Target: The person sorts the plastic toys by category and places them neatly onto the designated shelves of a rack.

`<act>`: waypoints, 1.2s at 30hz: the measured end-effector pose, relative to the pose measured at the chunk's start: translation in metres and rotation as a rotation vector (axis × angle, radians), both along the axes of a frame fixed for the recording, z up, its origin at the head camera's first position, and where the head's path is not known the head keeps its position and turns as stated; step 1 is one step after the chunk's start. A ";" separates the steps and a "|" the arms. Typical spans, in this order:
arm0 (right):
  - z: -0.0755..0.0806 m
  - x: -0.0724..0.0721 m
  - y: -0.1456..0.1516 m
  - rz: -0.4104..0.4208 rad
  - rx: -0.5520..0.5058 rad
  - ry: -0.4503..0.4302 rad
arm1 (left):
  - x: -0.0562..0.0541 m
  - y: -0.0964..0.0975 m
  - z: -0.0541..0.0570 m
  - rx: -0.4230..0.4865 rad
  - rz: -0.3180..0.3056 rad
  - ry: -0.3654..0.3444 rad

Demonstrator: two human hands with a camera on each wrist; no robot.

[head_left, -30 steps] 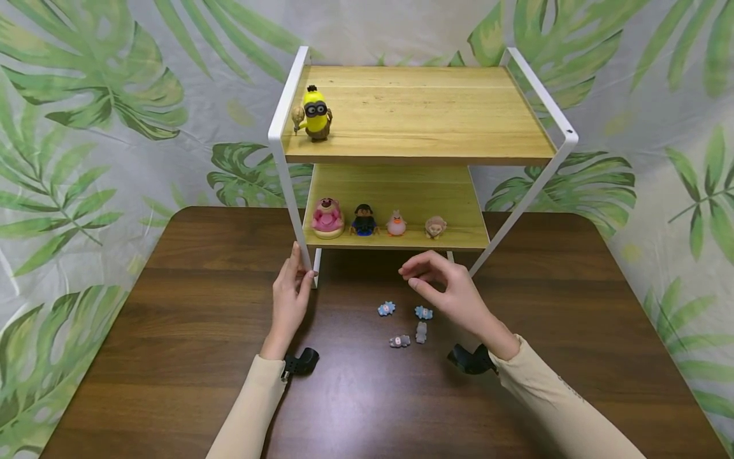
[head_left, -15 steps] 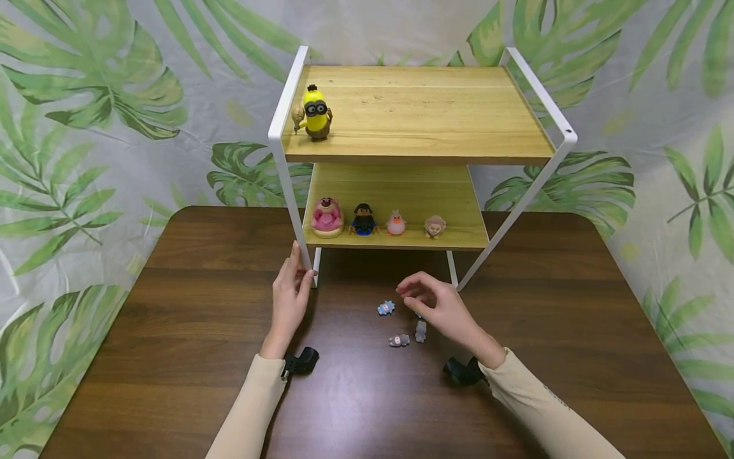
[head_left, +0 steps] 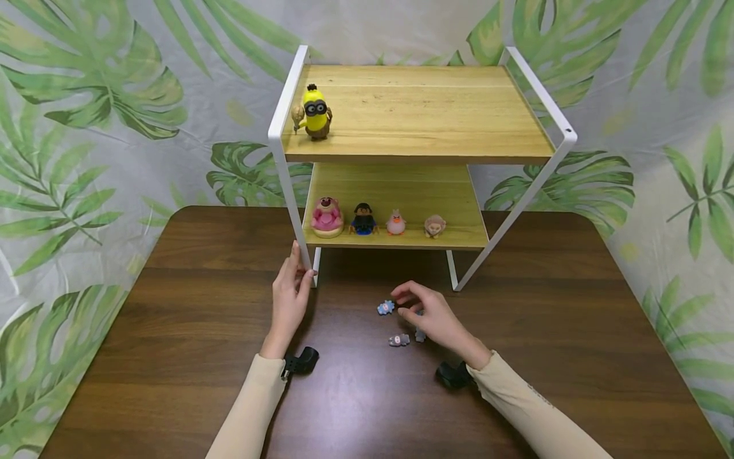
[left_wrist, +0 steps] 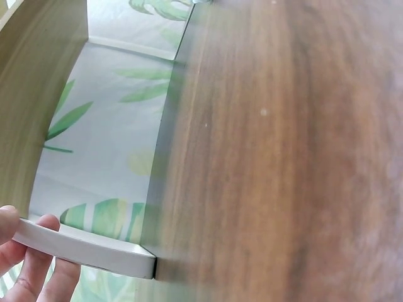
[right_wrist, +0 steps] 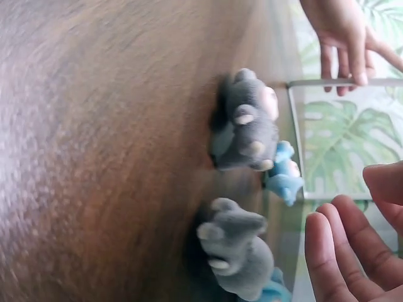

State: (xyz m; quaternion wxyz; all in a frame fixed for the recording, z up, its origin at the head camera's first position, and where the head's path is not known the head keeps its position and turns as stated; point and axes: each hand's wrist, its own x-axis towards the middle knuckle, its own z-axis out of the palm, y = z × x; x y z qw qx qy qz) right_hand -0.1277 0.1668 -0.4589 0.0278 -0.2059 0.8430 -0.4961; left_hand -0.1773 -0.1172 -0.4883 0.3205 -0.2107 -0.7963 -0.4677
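Leaf-print backdrop [head_left: 97, 76]: behind the rack, well beyond the fingers of both hands.
Worktop [head_left: 172, 331]: dark wood-grain, running beneath both hands.
Left hand [head_left: 288, 303]: your fingers and thumb are closed around the rack's white front leg.
Rack [head_left: 424, 108]: white frame with two wooden boards, standing beyond your right fingers, its left leg within your left grip.
Yellow goggled figure [head_left: 316, 115]: upright on the top board, well above your left fingers.
Pink bear [head_left: 327, 218]: on the lower board, above and just right of your left fingertips.
Dark-haired figure [head_left: 364, 220]: same board, next right, between your two sets of fingers.
First blue figure [head_left: 385, 308]: on the worktop, just left of your right fingertips.
Pink duck [head_left: 396, 224]: lower board, beyond your right fingertips.
First grey figure [head_left: 398, 340]: pale-faced, on your side of the right thumb tip.
Second grey figure [right_wrist: 236, 248]: close beneath your right hand, partly hidden from the head view.
Second blue figure [right_wrist: 275, 290]: beside it, mostly covered by that hand from above.
Right hand [head_left: 434, 319]: your fingers are curved, thumb clearly parted from them, holding nothing.
Beige figure [head_left: 434, 226]: right end of the lower-board row, beyond your right fingers.
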 end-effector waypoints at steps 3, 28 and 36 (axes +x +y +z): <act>-0.003 -0.001 -0.002 0.002 0.023 0.016 | 0.000 0.000 0.000 -0.006 0.006 -0.005; -0.010 -0.007 -0.023 -0.057 0.239 0.054 | 0.001 -0.001 0.002 -0.012 0.008 -0.004; -0.013 -0.010 -0.026 -0.059 0.275 0.075 | 0.000 0.000 0.000 -0.009 0.012 -0.001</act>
